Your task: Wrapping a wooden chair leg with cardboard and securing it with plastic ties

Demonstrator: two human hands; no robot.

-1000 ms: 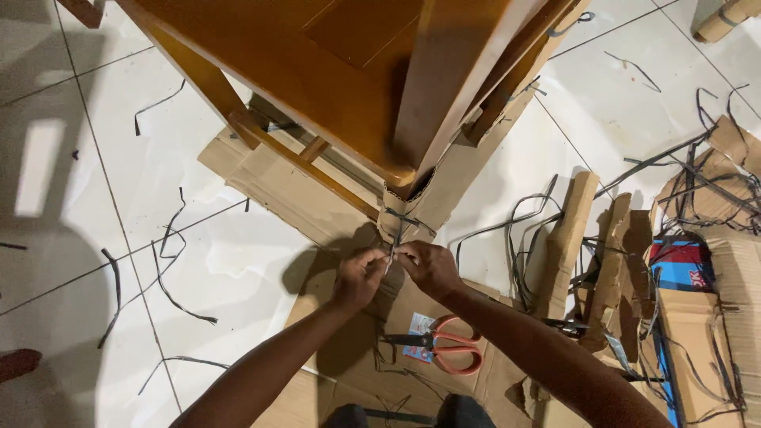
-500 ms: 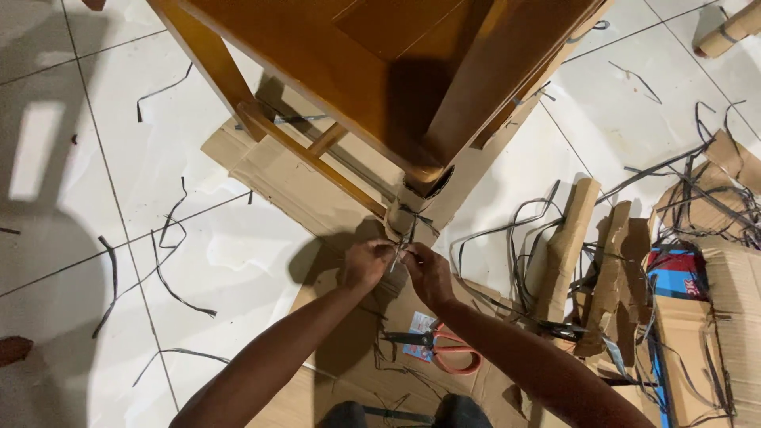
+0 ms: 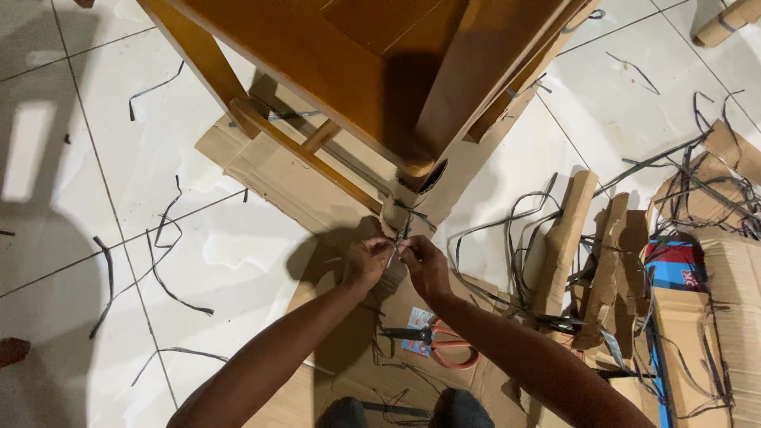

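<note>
Wood furniture (image 3: pixel 349 55): orange-brown, glossy finish. Cardboard wrap (image 3: pixel 408 210) on its leg: plain tan, w/ dark grey strap (image 3: pixel 406 226) across it. Flat cardboard sheets (image 3: pixel 277 186) on floor: tan, ribbed pattern. Floor tiles (image 3: pixel 119 158): white, thin grey grout lines. Loose straps (image 3: pixel 162 261): dark grey/black. Scissors (image 3: pixel 436 342): orange-red handles, dark blades. Box (image 3: pixel 674 265) nr floor's right edge: blue w/ red panel.

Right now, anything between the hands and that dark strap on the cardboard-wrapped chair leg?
Nothing visible. The left hand and right hand already pinch the strap where it comes off the cardboard wrap on the chair leg. The orange-handled scissors lie behind the hands on flat cardboard, out of the way.
</note>
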